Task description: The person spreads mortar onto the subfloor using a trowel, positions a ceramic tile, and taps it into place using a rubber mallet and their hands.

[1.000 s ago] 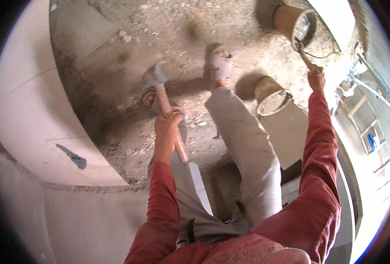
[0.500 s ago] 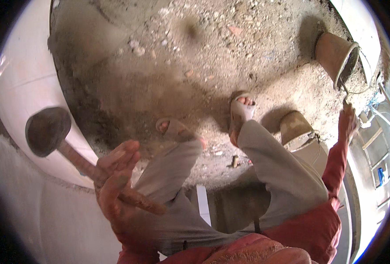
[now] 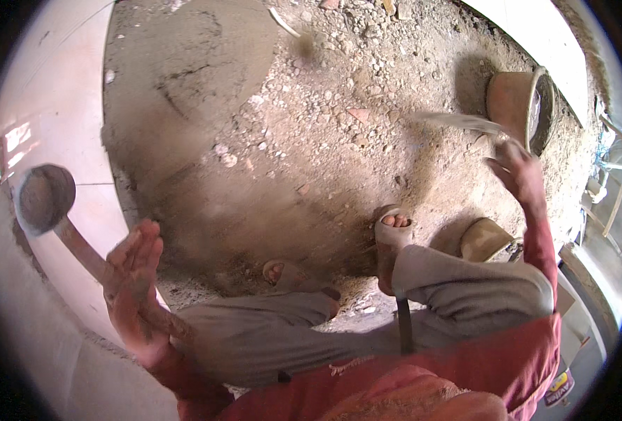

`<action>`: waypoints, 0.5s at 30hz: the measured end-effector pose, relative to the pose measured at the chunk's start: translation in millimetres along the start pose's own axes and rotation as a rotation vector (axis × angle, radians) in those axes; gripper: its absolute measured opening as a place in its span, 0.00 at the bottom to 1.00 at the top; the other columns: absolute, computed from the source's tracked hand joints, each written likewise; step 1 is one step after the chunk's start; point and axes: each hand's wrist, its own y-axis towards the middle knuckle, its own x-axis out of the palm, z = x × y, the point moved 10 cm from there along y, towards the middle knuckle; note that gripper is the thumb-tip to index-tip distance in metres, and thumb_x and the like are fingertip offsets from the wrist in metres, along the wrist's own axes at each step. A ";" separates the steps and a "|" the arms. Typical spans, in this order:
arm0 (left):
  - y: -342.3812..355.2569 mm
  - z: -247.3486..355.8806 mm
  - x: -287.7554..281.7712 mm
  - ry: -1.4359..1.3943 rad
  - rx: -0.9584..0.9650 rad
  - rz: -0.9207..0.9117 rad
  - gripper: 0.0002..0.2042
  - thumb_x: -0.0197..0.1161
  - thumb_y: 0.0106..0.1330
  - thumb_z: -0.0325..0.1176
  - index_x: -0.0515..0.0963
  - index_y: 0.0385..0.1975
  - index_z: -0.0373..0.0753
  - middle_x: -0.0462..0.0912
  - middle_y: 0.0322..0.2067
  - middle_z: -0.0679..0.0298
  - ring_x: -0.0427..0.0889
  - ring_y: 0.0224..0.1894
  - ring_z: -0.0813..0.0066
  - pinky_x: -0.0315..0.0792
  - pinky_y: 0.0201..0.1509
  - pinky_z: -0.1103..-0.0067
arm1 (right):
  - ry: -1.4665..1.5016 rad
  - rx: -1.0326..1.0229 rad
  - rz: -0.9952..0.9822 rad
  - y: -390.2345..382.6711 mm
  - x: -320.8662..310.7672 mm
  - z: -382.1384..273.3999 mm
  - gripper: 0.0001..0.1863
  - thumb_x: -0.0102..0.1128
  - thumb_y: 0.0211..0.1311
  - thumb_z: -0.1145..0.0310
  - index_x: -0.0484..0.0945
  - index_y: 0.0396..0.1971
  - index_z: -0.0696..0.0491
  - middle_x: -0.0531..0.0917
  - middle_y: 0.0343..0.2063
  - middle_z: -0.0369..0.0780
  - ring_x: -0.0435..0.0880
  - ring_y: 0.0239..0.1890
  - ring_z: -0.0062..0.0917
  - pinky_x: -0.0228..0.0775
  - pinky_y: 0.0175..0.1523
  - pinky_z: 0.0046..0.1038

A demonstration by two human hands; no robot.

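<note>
My left hand [image 3: 132, 284] holds a mallet by its wooden handle [image 3: 79, 245], fingers straightened alongside it and thumb side around it. The round dark head [image 3: 43, 196] is raised at the left, over pale tiles [image 3: 79, 126]. At the right, my right hand [image 3: 514, 168] grips a flat trowel-like tool [image 3: 458, 121], blurred, its blade pointing left over the rubble. A dusty bucket [image 3: 504, 102] lies tilted just beyond that hand. My sandalled feet rest on the dirt below, with my knees bent.
Rubble and dirt [image 3: 346, 91] cover the floor, with a smooth grey mortar patch [image 3: 185, 56] at top left. A second bucket [image 3: 483, 238] is by my right knee. A pale panel [image 3: 528, 35] borders the upper right; pipes and frames [image 3: 609, 203] lie at the far right.
My left hand has swung the mallet leftward from between my legs. My right hand has moved left from the upper bucket with the blade. My knees are more bent.
</note>
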 end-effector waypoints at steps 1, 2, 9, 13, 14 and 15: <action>-2.9 14.0 11.7 -0.011 0.050 0.044 0.31 0.53 0.65 0.35 0.61 0.65 0.21 0.72 0.60 0.37 0.71 0.66 0.44 0.65 0.72 0.59 | -0.030 -0.165 0.022 15.2 6.5 -34.5 0.19 0.70 0.62 0.53 0.78 0.41 0.52 0.84 0.36 0.39 0.87 0.34 0.35 0.81 0.38 0.36; -9.8 26.4 15.7 -0.015 0.102 0.089 0.31 0.51 0.63 0.32 0.61 0.65 0.19 0.72 0.59 0.35 0.72 0.66 0.41 0.67 0.71 0.58 | -0.278 -0.311 -0.038 22.4 29.3 -49.8 0.21 0.62 0.66 0.46 0.76 0.38 0.51 0.80 0.29 0.39 0.83 0.28 0.32 0.78 0.32 0.34; -101.3 57.4 6.8 -0.455 0.252 -0.015 0.29 0.50 0.68 0.29 0.56 0.68 0.24 0.69 0.62 0.33 0.68 0.67 0.36 0.67 0.71 0.53 | -0.323 -0.387 0.137 145.0 68.6 -37.2 0.24 0.56 0.70 0.41 0.76 0.49 0.47 0.83 0.30 0.40 0.84 0.22 0.32 0.75 0.25 0.38; -153.8 69.3 18.3 -0.535 0.408 -0.015 0.29 0.53 0.70 0.32 0.59 0.69 0.30 0.74 0.57 0.37 0.75 0.62 0.38 0.74 0.64 0.51 | -0.304 -0.182 0.176 213.5 63.3 -21.0 0.23 0.52 0.74 0.44 0.74 0.49 0.49 0.83 0.27 0.40 0.83 0.25 0.27 0.77 0.26 0.32; -158.1 62.5 9.2 -0.489 0.373 0.100 0.28 0.54 0.70 0.32 0.59 0.69 0.31 0.75 0.56 0.39 0.76 0.60 0.41 0.75 0.64 0.54 | -0.229 -0.143 0.188 233.3 54.2 -35.5 0.24 0.52 0.74 0.44 0.74 0.51 0.51 0.84 0.29 0.41 0.84 0.26 0.28 0.78 0.27 0.33; -158.5 52.5 5.9 -0.454 0.324 0.193 0.28 0.55 0.70 0.32 0.60 0.68 0.31 0.76 0.55 0.41 0.78 0.59 0.43 0.76 0.63 0.56 | -0.168 -0.091 0.179 242.6 56.0 -34.6 0.25 0.53 0.74 0.45 0.73 0.52 0.52 0.85 0.30 0.43 0.85 0.27 0.30 0.78 0.29 0.34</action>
